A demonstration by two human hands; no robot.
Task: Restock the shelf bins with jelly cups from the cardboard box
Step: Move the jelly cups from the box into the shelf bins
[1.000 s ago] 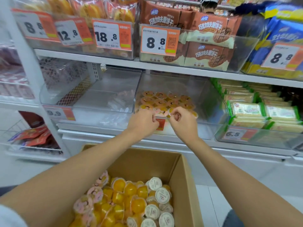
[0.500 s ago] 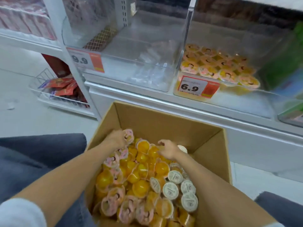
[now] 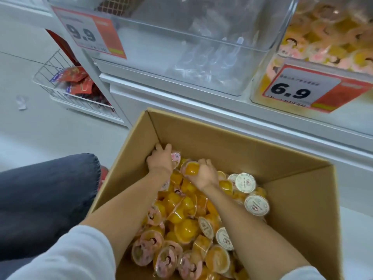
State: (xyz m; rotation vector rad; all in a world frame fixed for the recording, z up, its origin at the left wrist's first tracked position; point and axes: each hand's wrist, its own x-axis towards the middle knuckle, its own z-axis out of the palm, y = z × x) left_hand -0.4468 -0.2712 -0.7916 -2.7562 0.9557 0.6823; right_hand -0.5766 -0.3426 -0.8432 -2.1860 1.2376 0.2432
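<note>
Hands are now working inside the cardboard box [image 3: 232,142], having come down from the far right shelf bin [image 3: 260,83] where they were a second ago; I am reading this as another pickup beginning. Right hand [image 3: 203,174] is gripping an orange jelly cup [image 3: 190,169], fingers [image 3: 207,163] curled round it, over the heap of jelly cups [image 3: 181,229]. Left hand [image 3: 160,160] is reaching into the far left corner, fingers curled beside a pink-lidded cup [image 3: 175,157]; I cannot confirm a hold.
</note>
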